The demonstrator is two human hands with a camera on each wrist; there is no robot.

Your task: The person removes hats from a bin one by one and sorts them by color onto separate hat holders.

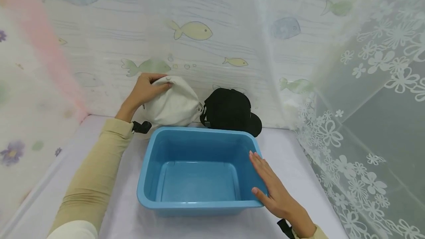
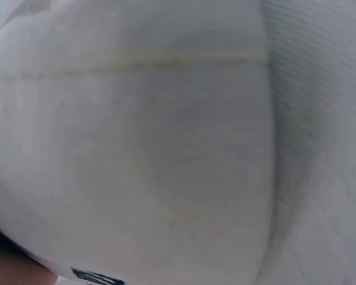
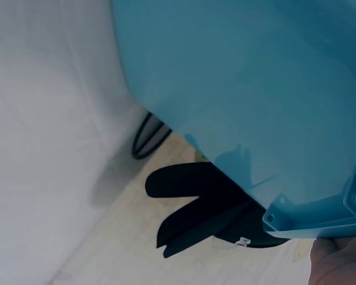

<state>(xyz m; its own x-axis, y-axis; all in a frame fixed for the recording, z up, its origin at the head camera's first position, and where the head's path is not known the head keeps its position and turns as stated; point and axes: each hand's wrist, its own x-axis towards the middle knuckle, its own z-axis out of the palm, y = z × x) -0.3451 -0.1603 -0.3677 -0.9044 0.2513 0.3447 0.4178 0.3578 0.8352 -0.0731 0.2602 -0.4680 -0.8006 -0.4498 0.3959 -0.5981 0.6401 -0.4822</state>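
Note:
At the back left, my left hand (image 1: pixel 149 89) pinches the top of a white cap (image 1: pixel 176 102) between thumb and fingers. Pale fabric of the white cap (image 2: pixel 142 160), with a seam across it, fills most of the left wrist view. A blue plastic tub (image 1: pixel 199 204) stands in front of me with nothing inside. Along its right rim rests my right hand (image 1: pixel 275 191), fingers straight and thumb over the edge. The right wrist view shows the outer wall of the blue tub (image 3: pixel 213 77) and part of the right hand (image 3: pixel 341 261).
A black cap (image 1: pixel 227 110) sits behind the tub, beside the white one, its brim pointing right. Dark brim-like shapes (image 3: pixel 190 196) overlap there in the right wrist view. A white cloth (image 1: pixel 279 150) covers the table; a fish-patterned curtain (image 1: pixel 206 54) hangs close behind.

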